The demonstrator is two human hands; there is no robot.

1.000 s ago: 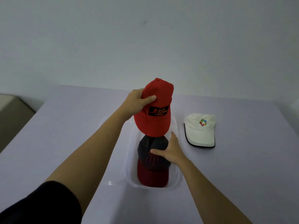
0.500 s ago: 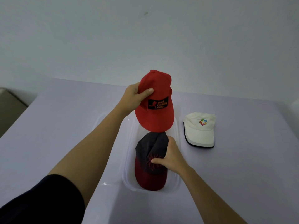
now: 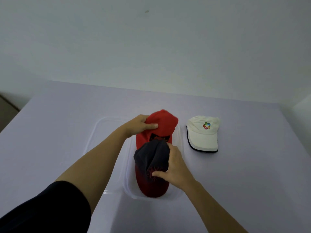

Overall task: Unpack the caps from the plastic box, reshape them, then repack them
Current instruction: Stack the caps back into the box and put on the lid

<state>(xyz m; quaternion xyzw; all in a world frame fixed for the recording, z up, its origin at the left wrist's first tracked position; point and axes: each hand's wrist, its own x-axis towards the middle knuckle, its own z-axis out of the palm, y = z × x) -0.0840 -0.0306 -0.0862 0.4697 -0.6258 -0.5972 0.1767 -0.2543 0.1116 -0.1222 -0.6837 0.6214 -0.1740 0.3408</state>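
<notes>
The black patch on your red cap (image 3: 159,126) carries red printing, but it is half covered and too blurred to read; the white cap (image 3: 202,132) shows only a small multicoloured emblem with no lettering, and the dark cap (image 3: 151,158) has a red spiky embroidered motif, also wordless. Your left hand (image 3: 140,126) pinches the red cap's crown, thumb across the front and fingers behind. Half a second ago you held that cap up well clear of the box; now it is down at the far end of the clear plastic box (image 3: 129,190), its lower edge tucked behind the dark cap's crown. Your right hand (image 3: 175,169) is closed on the dark cap's right side, thumb on the embroidery, as it was before, and that cap lies in the box with its red brim toward you. The white cap rests on the table (image 3: 58,132) just right of the box, unmoved.
</notes>
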